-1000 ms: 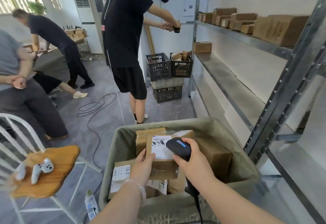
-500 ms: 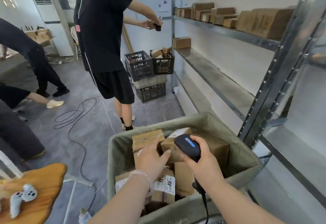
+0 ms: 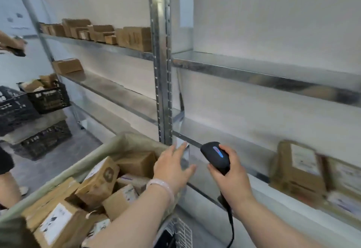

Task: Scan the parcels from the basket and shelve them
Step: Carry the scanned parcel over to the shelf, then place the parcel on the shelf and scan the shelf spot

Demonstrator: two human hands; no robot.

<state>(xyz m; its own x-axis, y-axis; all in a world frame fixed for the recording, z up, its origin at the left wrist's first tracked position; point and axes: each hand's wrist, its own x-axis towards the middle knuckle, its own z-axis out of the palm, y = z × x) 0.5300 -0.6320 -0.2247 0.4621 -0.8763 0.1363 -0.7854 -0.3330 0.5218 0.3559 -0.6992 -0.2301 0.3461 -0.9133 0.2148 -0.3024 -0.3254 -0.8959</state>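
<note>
Shelved: labelled parcels [image 3: 297, 167], lower shelf [image 3: 234, 142], right. Pending: many cardboard parcels [image 3: 97, 177], basket [image 3: 91, 161], near left. In transit: pale parcel [image 3: 184, 156], gripped by left hand [image 3: 170, 167] at shelf edge. Barcode scanner [image 3: 215, 157]: gripped in right hand [image 3: 232, 173].

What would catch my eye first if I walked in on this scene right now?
Probably the black scanner with its blue light, held in the right hand in front of the lower shelf. Beside it, the left hand holds a small, blurred parcel over the fabric-lined basket, which is piled with labelled cardboard boxes. More shelved boxes sit at the right.
</note>
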